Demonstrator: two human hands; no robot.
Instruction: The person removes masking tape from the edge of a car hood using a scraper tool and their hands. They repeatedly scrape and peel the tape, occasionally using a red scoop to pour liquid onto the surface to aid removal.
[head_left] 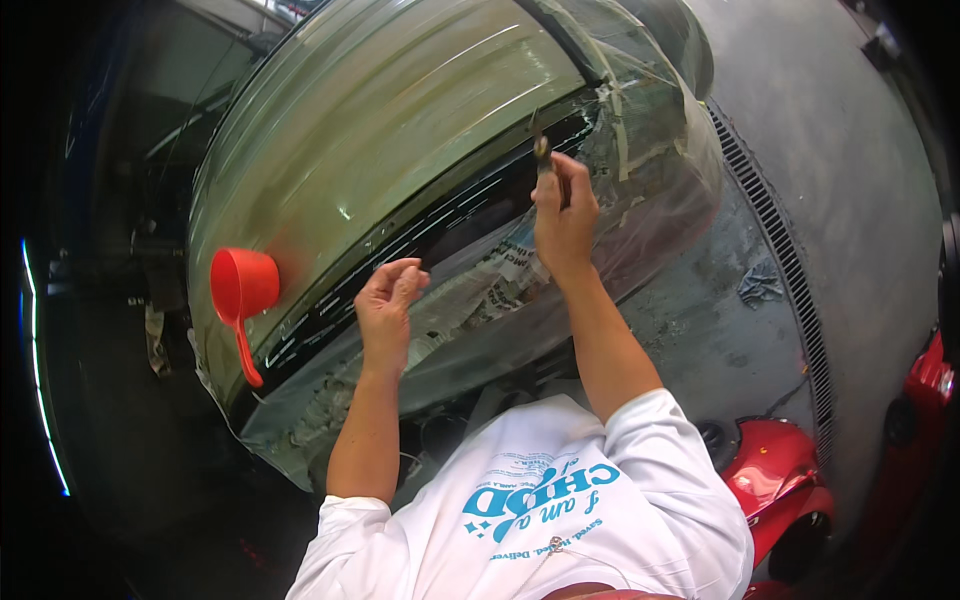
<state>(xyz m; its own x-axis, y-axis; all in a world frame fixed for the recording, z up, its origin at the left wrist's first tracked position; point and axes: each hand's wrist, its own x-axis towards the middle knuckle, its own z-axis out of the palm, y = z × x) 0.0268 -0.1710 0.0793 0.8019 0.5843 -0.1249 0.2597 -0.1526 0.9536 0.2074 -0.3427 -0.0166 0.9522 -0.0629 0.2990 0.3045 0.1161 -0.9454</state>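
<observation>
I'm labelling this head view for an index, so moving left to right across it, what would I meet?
Bright light strip, red dipper, left hand, right hand holding a slim tool, crumpled bluish item on the floor, red vehicle at the right edge.

Dipper (245, 282) sat on vehicle panel (400, 120), left of both hands. Left hand (388, 300) was between dipper and right hand (565, 215). Plastic sheet (660, 190) lay right of panel; rag (762, 285) lay farther right, just left of floor grate (775, 220).
</observation>
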